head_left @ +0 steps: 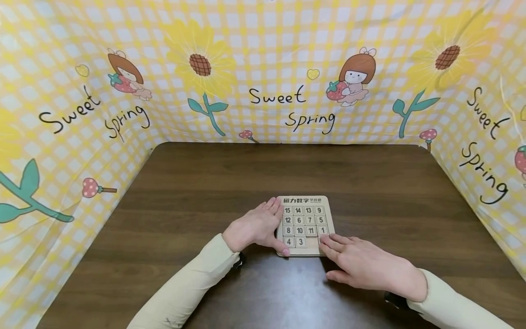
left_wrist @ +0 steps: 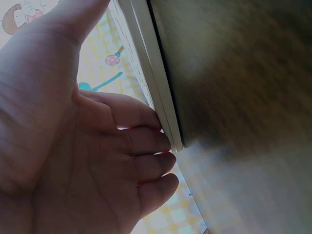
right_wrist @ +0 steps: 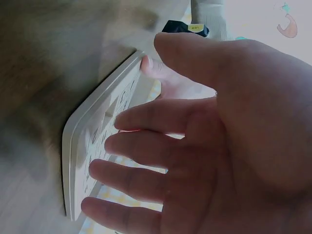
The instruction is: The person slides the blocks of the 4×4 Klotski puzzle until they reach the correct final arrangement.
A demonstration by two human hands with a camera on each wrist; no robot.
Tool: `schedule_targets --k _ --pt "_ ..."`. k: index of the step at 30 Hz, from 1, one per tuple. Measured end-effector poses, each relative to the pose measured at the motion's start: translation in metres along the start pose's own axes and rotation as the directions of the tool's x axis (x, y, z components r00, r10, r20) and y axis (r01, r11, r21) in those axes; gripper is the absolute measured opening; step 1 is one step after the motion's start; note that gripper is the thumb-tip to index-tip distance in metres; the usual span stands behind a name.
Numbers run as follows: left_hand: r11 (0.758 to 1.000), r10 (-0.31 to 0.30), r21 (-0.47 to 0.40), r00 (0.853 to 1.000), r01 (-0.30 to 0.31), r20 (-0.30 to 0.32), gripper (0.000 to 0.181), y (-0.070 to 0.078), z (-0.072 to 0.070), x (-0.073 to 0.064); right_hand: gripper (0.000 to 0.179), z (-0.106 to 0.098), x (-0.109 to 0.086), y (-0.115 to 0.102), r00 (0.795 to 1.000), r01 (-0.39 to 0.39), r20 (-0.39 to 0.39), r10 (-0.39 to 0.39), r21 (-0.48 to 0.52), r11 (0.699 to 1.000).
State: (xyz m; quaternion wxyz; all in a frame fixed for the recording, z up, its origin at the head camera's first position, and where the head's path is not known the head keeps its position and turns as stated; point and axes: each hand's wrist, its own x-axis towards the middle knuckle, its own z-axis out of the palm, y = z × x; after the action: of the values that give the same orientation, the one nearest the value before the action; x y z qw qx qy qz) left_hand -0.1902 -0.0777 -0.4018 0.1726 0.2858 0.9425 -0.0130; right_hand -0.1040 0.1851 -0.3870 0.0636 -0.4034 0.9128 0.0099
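A wooden number sliding puzzle (head_left: 304, 252) lies flat on the table, with rows of square numbered tiles and dark Chinese lettering along its far rim. One bare gap (head_left: 312, 243) shows in its nearest row, right of the 3 tile (head_left: 301, 241). My left hand (head_left: 260, 226) touches the puzzle's left edge with its fingers, the thumb by the near left corner. The fingertips of my right hand (head_left: 361, 262) rest on the near right corner, covering the tile there. In the right wrist view its fingers (right_wrist: 141, 148) stretch out over the tiles, fairly straight.
The dark brown wooden table (head_left: 230, 169) extends around the puzzle on all sides. A yellow checked cloth (head_left: 263, 59) with flowers and lettering hangs at the back and both sides. Dark wrist-worn devices show at both cuffs.
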Motion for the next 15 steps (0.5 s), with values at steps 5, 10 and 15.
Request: schedule_targets --k 5,10,15 --pt "1.0 0.003 0.012 1.0 -0.003 -0.006 0.128 0.0 0.0 0.0 0.063 -0.001 0.003 -0.003 0.999 0.0 0.035 0.0 0.013 1.0" --pt "1.0 0.007 0.023 1.0 -0.006 -0.023 0.128 0.0 0.001 0.0 0.062 -0.001 0.009 -0.005 0.999 0.023 0.028 -0.024 0.004 1.0" --pt "1.0 0.008 0.011 1.0 -0.008 -0.017 0.127 -0.001 0.0 0.0 0.062 0.001 0.018 -0.008 0.998 0.062 -0.001 -0.062 -0.026 0.998"
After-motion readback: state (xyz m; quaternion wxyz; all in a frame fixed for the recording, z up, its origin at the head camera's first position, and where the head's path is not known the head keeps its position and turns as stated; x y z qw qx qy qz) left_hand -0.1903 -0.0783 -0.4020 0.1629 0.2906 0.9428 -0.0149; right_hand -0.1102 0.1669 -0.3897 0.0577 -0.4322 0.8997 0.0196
